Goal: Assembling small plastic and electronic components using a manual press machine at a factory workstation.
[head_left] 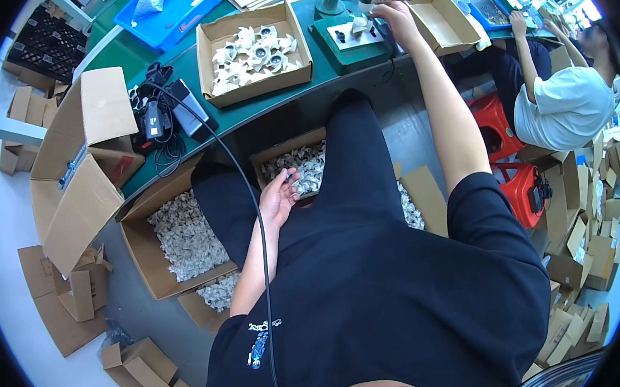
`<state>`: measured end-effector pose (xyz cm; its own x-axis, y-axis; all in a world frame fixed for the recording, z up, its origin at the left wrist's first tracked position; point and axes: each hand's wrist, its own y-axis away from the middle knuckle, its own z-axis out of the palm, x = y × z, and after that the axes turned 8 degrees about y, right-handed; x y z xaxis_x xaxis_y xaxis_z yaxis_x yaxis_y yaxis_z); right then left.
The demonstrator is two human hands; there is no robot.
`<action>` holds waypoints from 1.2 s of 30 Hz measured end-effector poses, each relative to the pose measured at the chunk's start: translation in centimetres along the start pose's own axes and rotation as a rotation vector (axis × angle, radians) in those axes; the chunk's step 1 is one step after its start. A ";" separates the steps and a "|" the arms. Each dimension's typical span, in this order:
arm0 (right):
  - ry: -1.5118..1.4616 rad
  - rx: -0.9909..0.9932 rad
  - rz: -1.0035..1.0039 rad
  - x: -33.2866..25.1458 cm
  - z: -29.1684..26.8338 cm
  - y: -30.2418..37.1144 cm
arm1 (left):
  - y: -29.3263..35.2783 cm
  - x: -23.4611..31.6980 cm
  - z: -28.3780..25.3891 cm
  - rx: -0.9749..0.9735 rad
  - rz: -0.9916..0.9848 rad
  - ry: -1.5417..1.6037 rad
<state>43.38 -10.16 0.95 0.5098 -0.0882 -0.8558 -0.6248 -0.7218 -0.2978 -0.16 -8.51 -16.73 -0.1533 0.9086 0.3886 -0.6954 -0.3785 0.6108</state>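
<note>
My right hand [397, 23] reaches to the green bench press [346, 46], its fingers closed together under the press head, beside a white finned impeller [361, 24] on the pale fixture plate. A whitish bit shows at those fingertips, too small to name. Over my lap, my left hand [279, 201] is turned palm up with curled fingers, pinching a small dark piece [289, 177] at the tips. On the bench to the left of the press, a cardboard box [221, 92] holds several white impellers [257, 55].
A power adapter with tangled cables [152, 122] and a grey box [190, 108] lie on the bench's left. Cartons of small whitish parts [187, 234] surround my legs. A black cable [263, 268] hangs before me. A co-worker [566, 107] sits right, near red stools [522, 193].
</note>
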 end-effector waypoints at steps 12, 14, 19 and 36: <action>0.293 0.509 -0.441 -1.8 4.8 6.1 | -0.6 -0.5 -0.1 0.010 -0.027 0.019; 0.318 0.438 -0.630 -4.0 6.3 7.5 | -0.7 -0.5 -0.2 0.032 -0.025 0.030; 0.556 0.276 -0.887 -10.6 10.0 6.6 | 0.1 -0.6 0.4 0.037 0.007 0.083; 0.039 -0.731 -0.536 -9.6 9.5 17.9 | 2.3 5.8 8.6 -0.563 0.243 -0.444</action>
<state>21.68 -15.77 -0.18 0.6522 0.3711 -0.6610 0.2259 -0.9275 -0.2978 3.38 -5.58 -7.15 -0.1339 0.6098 0.7812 -0.9499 -0.3035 0.0741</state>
